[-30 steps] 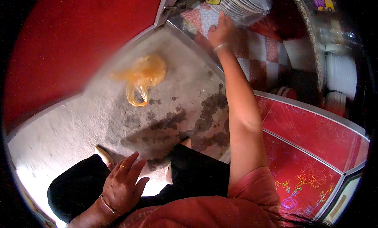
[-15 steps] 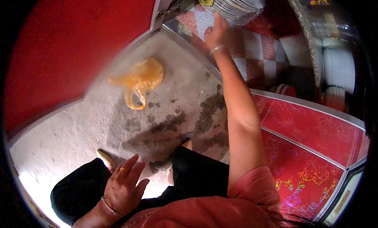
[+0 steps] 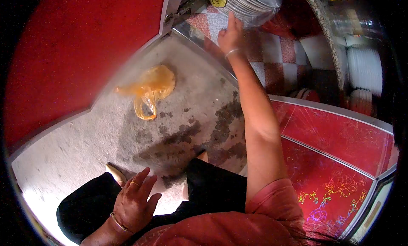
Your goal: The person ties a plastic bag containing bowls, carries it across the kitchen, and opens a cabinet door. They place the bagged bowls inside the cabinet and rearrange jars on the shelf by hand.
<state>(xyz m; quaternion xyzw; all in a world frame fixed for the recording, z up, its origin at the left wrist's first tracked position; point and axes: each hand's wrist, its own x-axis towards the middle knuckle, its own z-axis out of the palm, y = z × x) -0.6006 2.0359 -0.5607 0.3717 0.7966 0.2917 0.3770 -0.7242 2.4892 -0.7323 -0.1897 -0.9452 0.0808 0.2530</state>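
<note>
Currently: right hand partly open, contact with top-edge bagged stack unclear | left hand open, empty | shirt lettering illegible

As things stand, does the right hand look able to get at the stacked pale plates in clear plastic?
Probably yes: the right hand is outstretched with its fingertips right by the near side of the stacked plates, and nothing visible blocks it. Contact is unclear.
</note>
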